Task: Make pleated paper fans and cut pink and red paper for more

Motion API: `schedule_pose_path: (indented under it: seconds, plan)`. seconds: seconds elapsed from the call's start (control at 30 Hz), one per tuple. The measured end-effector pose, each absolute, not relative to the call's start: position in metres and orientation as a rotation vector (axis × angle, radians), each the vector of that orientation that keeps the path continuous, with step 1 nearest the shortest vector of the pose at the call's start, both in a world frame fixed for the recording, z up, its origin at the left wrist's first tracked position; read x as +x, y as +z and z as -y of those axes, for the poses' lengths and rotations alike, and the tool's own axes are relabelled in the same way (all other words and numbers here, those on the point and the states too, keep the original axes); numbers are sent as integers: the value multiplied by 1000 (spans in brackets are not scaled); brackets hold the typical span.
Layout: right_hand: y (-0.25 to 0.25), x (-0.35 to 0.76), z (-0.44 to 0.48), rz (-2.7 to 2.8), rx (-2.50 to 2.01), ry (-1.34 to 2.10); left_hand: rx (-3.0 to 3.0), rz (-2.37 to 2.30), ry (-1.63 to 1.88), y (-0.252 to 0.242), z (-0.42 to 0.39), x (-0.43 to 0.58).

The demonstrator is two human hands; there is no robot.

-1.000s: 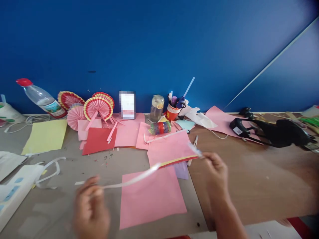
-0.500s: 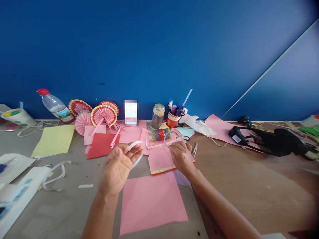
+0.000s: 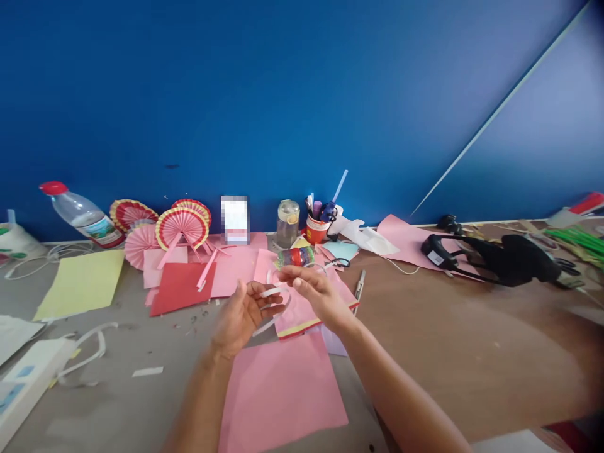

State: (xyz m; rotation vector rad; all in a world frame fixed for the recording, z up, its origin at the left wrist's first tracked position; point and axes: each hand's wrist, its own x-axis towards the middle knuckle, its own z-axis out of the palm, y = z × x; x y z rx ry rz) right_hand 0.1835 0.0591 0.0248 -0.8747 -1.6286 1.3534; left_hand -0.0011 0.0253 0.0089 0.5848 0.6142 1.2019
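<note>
A narrow white strip curls between the fingers and thumb of my left hand, its tail hanging below. My right hand is just right of it, fingers stretched out and thumb apart, with nothing visible in its grasp. Beneath both hands lie a pink sheet with a yellow and red edge and, nearer me, a plain pink sheet. A thin pale loop shows partly behind my right hand. Past the hands lies a small roll with a red middle.
Pink folded paper fans stand at the back left beside a leaning bottle. A jar and a red cup of pens stand by the blue wall. A utility knife lies right, black straps farther right.
My right hand has moved left, away from the pale loop, and its fingers have spread beside my left hand. My left hand keeps the white strip. The view has shifted slightly right.
</note>
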Motion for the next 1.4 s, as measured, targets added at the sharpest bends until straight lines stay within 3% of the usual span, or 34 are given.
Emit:
schedule_pose_path:
  seconds: [0.33, 0.43, 0.6, 0.8, 1.13, 1.4]
  plan:
    - [-9, 179, -77, 1607, -611, 1820, 635, -691, 1233, -3, -26, -28]
    - [-10, 180, -79, 1731, -766, 1632, 648, -765, 1234, -7, -25, -29]
    - [-11, 173, -77, 1902, -909, 1015, 618, -829, 1224, -12, -27, -23]
    - [-16, 170, -81, 1745, -980, 579, 664, -779, 1270, -13, -26, -16]
    - [16, 155, -50, 1865, -865, 243, 946, -856, 1378, -10, -17, -5]
    - [10, 150, -48, 1995, -956, 12, 1051, -812, 1375, -15, -15, 0]
